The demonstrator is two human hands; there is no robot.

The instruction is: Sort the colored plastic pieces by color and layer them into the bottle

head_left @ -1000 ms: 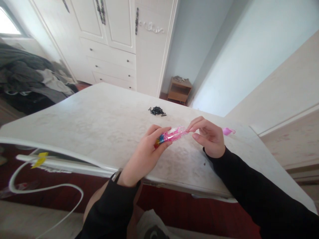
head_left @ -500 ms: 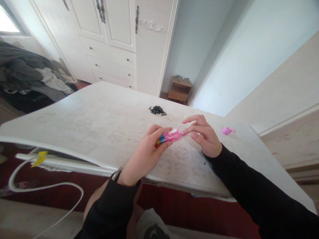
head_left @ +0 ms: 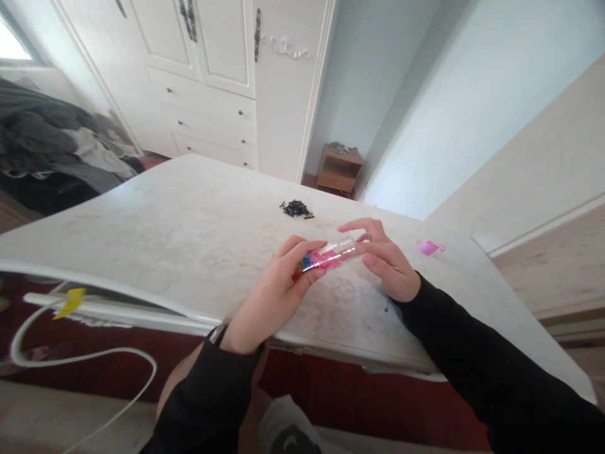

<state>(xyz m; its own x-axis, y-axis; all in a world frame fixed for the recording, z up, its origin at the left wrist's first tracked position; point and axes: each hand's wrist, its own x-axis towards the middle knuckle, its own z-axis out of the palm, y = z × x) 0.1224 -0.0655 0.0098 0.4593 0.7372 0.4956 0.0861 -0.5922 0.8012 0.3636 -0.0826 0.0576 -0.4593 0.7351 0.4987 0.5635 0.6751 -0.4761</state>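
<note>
My left hand (head_left: 278,290) is wrapped around a clear tube (head_left: 347,243) that lies slanted above the table. Small bands in pink, blue and orange-red (head_left: 325,258) show through its wall, and its right end looks bare of them. At that right end is my right hand (head_left: 385,258), fingers apart, with one fingertip at or just inside the tube's mouth; I cannot tell which. Beyond the hands a small pile of black bands (head_left: 297,209) rests on the table. A pink piece with a thin loop (head_left: 429,247), perhaps a cap, lies to the right.
The pale marbled tabletop (head_left: 189,221) stretches under both hands, its near edge close to my lap. A white cable (head_left: 85,359) hangs at the lower left. Dark clothes (head_left: 47,132) are heaped at the far left, with a white wardrobe (head_left: 208,101) and a small wooden cabinet (head_left: 339,169) behind.
The bands in the tube sit further left, leaving its right end clearer. My right hand's fingers have shifted slightly left. My left hand keeps its hold.
</note>
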